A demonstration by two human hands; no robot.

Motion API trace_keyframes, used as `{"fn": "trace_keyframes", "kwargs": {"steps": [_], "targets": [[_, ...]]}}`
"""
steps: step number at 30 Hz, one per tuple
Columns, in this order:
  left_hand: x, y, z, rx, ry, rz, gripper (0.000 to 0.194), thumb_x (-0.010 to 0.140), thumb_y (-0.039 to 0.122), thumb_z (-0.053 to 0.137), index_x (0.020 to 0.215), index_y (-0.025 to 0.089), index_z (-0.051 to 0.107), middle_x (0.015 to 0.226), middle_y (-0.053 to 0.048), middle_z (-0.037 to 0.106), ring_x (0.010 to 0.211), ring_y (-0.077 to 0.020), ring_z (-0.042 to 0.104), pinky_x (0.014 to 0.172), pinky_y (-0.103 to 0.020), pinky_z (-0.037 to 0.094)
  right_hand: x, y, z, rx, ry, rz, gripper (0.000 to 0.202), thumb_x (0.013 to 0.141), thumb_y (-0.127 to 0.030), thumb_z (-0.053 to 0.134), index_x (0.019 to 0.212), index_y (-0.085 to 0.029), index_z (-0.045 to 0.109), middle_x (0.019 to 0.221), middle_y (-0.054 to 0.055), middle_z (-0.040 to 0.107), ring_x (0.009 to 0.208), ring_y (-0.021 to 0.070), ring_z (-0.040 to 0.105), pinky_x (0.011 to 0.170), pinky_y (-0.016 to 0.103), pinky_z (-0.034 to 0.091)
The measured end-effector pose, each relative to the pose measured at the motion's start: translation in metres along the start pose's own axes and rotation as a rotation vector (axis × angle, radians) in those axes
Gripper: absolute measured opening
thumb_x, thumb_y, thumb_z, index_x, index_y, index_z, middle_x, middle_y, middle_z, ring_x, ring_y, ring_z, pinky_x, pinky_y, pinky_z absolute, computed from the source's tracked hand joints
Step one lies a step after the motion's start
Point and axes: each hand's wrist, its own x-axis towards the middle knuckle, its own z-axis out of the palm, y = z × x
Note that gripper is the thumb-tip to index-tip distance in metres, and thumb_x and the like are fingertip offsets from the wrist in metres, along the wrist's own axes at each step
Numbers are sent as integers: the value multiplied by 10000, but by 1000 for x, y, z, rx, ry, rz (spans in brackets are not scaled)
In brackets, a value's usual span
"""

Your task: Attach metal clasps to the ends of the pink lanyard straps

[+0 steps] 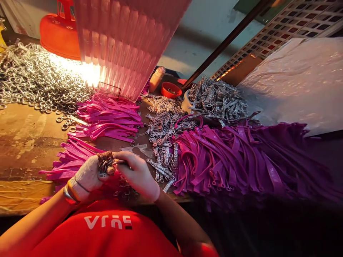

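My left hand (87, 175), in a whitish work glove with brown, worn-looking fingers, is closed around a small bunch of metal rings (103, 166). Reaching in from the other side, my right hand (139, 175), also gloved, has its fingers bent together against that bunch. Whatever its fingertips pinch is too small to make out. Beneath and behind my left hand lie purple straps (71, 155) with small eyelets at their ends. A few loose rings (124, 194) show in the shadow below my hands, close to my red shirt.
A heap of metal rings (34, 78) lies under a lit red lamp (60, 37). More purple straps (109, 114) stand by a hanging corrugated sheet (125, 46). Rightward are short chains (166, 125), a red bowl (171, 90), a heaped container of chains (218, 100) and a large strap pile (227, 157).
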Motion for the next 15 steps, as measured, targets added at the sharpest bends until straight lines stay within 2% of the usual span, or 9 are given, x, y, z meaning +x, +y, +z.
{"fn": "trace_keyframes", "kwargs": {"steps": [2,4,7,9,11,13,15], "targets": [[-4,3,-2,-47,28,-49,258,807,399,661,886,155,634,668,8,551,455,-65,403,353,-160,239,4,-2,-3,229,55,245,216,813,-223,645,1023,-228,697,898,-10,684,742,136,609,677,253,493],[-9,6,-1,-35,46,-68,260,797,389,693,872,145,640,644,16,549,433,-58,397,346,-159,221,8,-3,-5,392,38,413,228,759,-252,694,983,-209,694,761,-47,618,587,97,511,543,225,411],[-16,7,1,135,24,-5,298,818,421,703,767,142,611,545,41,485,403,-51,361,359,-168,222,8,-1,-3,486,-27,460,220,740,-285,720,936,-197,673,704,-65,568,544,78,456,523,222,374],[-19,7,2,228,8,16,335,829,451,691,724,149,589,512,45,464,399,-58,356,374,-183,233,5,1,1,430,-50,393,180,789,-308,694,932,-202,666,756,-46,598,608,97,509,583,236,422],[-20,7,2,225,9,-1,347,812,453,697,683,162,556,503,49,448,407,-65,350,386,-197,235,0,3,4,254,-14,249,169,878,-307,611,1010,-215,664,892,-3,659,761,138,588,706,269,478],[-19,6,1,160,15,-45,350,792,453,701,667,177,526,509,56,430,421,-68,329,393,-205,223,-5,3,5,-43,28,43,242,940,-269,523,1149,-220,635,1059,52,679,936,184,610,837,320,484],[-19,3,-1,113,19,-89,344,781,465,697,681,184,525,517,63,409,434,-70,305,398,-206,196,-10,1,4,-414,-5,-143,291,954,-237,513,1230,-211,602,1102,92,673,978,221,596,854,356,465]]}}
